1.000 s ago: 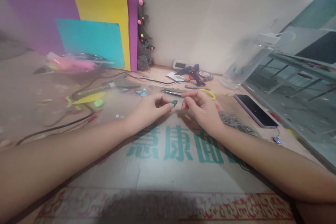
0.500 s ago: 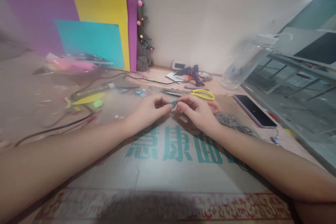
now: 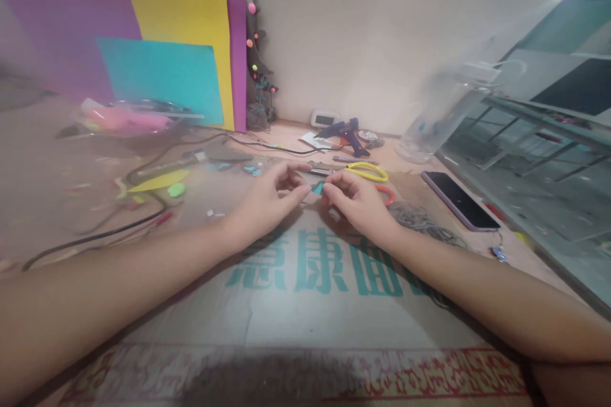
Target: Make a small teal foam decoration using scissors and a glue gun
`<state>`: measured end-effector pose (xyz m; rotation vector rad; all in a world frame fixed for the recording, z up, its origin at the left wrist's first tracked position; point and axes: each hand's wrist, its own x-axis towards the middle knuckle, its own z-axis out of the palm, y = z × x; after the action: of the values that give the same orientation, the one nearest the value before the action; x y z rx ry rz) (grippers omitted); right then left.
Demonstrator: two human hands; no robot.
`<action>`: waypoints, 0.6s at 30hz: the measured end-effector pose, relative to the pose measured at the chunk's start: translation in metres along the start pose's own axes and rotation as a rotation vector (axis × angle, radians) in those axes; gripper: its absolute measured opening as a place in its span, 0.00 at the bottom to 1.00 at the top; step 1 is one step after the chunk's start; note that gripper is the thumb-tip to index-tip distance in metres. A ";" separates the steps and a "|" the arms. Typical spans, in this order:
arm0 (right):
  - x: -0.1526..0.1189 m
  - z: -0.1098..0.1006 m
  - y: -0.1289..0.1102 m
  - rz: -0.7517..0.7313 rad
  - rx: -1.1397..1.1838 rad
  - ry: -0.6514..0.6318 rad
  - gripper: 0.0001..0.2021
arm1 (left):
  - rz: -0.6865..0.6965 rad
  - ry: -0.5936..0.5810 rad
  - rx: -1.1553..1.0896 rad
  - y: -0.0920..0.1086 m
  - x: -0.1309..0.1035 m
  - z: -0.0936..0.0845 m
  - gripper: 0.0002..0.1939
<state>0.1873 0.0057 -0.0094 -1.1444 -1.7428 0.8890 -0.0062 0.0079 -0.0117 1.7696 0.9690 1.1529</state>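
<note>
Between finger and thumb of my right hand point(image 3: 356, 199) is a small teal piece point(image 3: 317, 187), perhaps foam or paper; its exact shape is too small to make out. My left hand point(image 3: 277, 194) is just left of it, thumb and forefinger apart with nothing visible between them. Both hands are above a printed cardboard sheet point(image 3: 286, 324) with green characters. Behind my right hand lie scissors with yellow handles point(image 3: 367, 172). An orange handle loop point(image 3: 387, 194) shows beside that hand, and a tangle of grey cord point(image 3: 424, 224) lies to its right.
A dark glue gun point(image 3: 347, 137) stands at the back near a small white display point(image 3: 324, 118). A phone point(image 3: 458, 200) and a clear bottle point(image 3: 432, 114) are on the right. Coloured sheets point(image 3: 176, 76) lean at the left; a black cable point(image 3: 95, 238) crosses the table.
My left thumb and forefinger have parted and moved off the teal piece, which both hands were touching. The piece stays in my right fingers and shows more of its surface.
</note>
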 end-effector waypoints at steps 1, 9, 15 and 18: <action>0.000 0.000 0.000 0.004 0.002 0.000 0.07 | 0.005 0.003 0.006 -0.001 0.000 0.000 0.17; -0.002 0.000 -0.007 0.027 0.028 -0.037 0.08 | 0.042 0.002 0.044 -0.005 0.002 0.000 0.16; -0.002 -0.001 -0.003 -0.039 -0.027 -0.027 0.06 | -0.007 -0.123 0.130 -0.003 0.001 0.000 0.14; -0.002 -0.001 -0.002 -0.074 -0.046 -0.030 0.05 | -0.032 -0.119 0.185 -0.001 0.000 0.000 0.12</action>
<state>0.1880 0.0034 -0.0082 -1.0942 -1.8262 0.8296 -0.0063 0.0088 -0.0128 1.9379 1.0562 0.9514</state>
